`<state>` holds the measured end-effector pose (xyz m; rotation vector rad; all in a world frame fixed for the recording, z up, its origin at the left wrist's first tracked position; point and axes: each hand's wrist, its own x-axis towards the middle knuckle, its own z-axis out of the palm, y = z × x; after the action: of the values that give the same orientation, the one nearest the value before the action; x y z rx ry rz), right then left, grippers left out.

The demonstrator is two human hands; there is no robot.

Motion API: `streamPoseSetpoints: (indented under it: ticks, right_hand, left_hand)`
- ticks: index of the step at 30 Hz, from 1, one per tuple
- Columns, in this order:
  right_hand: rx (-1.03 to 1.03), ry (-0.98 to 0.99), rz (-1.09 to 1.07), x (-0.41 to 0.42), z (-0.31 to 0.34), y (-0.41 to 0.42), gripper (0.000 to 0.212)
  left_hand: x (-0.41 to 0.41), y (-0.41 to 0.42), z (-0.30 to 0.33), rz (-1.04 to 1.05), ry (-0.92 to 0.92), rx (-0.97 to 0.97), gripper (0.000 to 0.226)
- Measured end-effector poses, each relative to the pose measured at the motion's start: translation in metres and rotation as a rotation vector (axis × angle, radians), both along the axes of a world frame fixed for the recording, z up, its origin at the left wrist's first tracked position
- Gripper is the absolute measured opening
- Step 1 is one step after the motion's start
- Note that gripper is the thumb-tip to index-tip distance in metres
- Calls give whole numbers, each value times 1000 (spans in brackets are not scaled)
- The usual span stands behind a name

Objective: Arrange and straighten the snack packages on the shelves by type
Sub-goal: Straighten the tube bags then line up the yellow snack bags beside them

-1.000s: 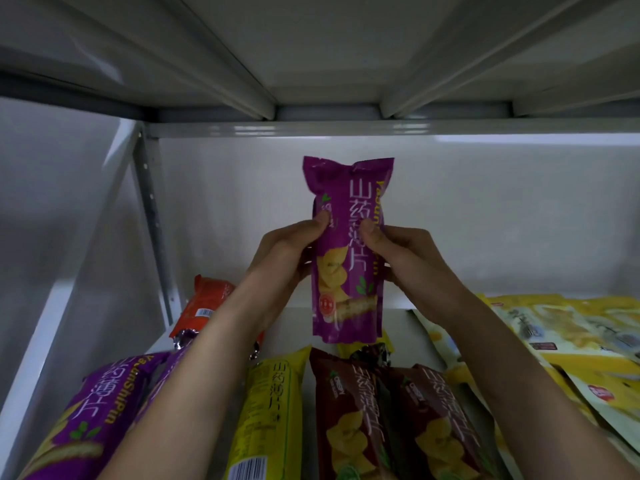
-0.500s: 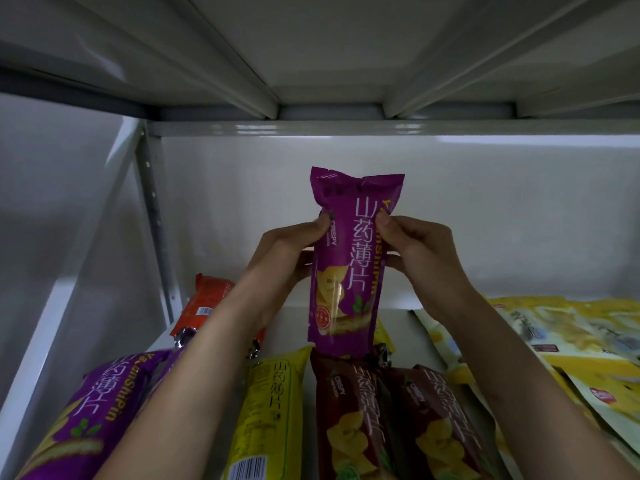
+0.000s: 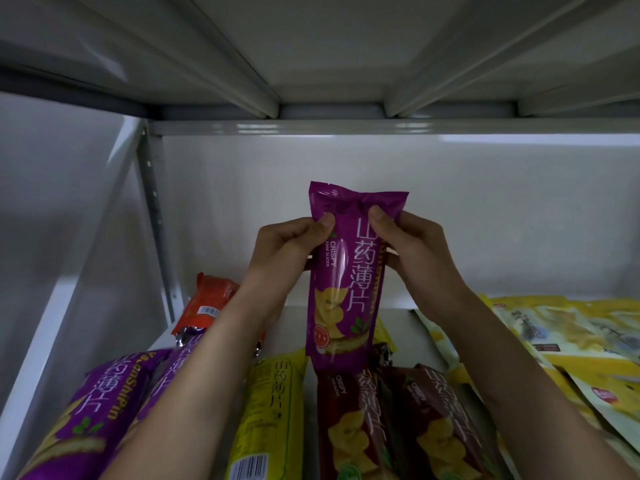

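You've got the purple packet upright above the shelf, left hand and right hand fingers pinching its top corners. Light, crinkly, probably slippery; grip gently, crisps break.

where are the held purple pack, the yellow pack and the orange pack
held purple pack (image 3: 341, 289), head view, middle of its front
yellow pack (image 3: 268, 410), head view, upper front panel
orange pack (image 3: 207, 306), head view, near its barcode
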<state>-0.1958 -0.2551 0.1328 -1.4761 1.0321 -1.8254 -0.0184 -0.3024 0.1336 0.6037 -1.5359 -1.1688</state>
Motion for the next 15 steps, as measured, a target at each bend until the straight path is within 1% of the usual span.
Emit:
streamPoseSetpoints:
  ticks: [3, 5, 8, 12, 15]
  right_hand:
    - [-36, 24, -24, -1, -2, 0, 23]
    - [-57, 61, -22, 0, -3, 1, 26]
    - [-63, 85, 5, 5, -4, 0, 32]
    - [22, 92, 64, 7, -3, 0, 48]
    - [136, 189, 84, 4, -8, -4, 52]
  left_hand:
    - [-1, 2, 2, -37, -6, 16, 31]
    - [-1, 4, 4, -45, -6, -1, 31]
    - [-2, 6, 4, -27, 40, -46, 26]
    - [0, 2, 2, 21, 81, -55, 25]
    - [1, -3, 1, 70, 126, -24, 24]
